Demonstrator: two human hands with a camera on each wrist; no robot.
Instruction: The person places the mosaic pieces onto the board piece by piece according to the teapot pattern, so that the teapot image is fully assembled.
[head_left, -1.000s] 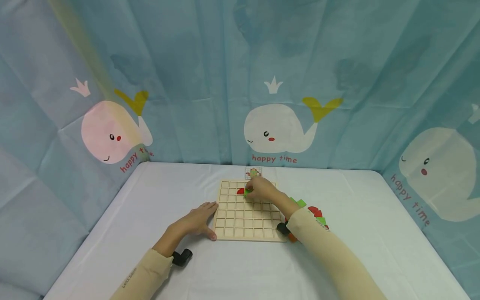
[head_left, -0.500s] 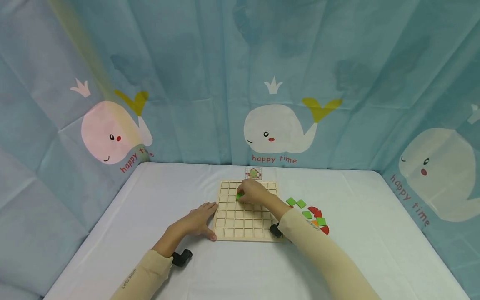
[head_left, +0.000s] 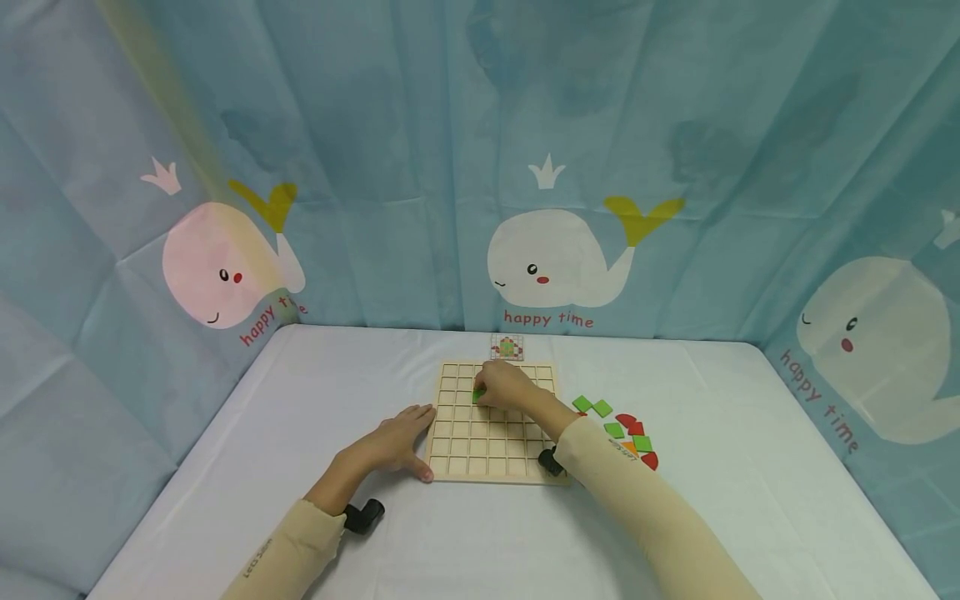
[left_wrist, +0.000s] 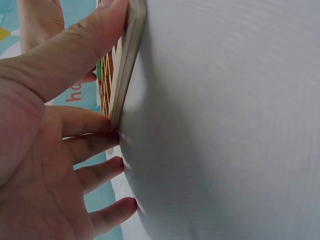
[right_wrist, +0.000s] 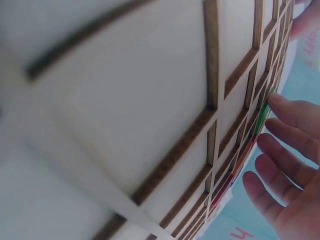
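A square wooden grid board (head_left: 470,464) lies on the white table. My left hand (head_left: 393,439) rests at its left side, fingers fairly straight against the edge and thumb at the near corner. In the left wrist view, the thumb (left_wrist: 75,47) touches the board's rim (left_wrist: 127,65). My right hand (head_left: 504,385) is over the board's upper part, with thumb and index finger pinching a green tile (head_left: 477,396) at a cell. The right wrist view shows this green tile (right_wrist: 264,114) beside a red-orange row (right_wrist: 243,159) in the grid, partly hidden by fingers.
Loose green tiles (head_left: 602,407), red pieces (head_left: 649,460) and an orange piece (head_left: 628,447) lie right of the board, some behind the right sleeve. A small picture card (head_left: 507,347) lies beyond the board. A blue whale-print curtain (head_left: 390,183) hangs around the table.
My right hand has moved left and slightly nearer over the board with a green tile, then stayed nearly still, lowering a little. The left hand has kept its place.
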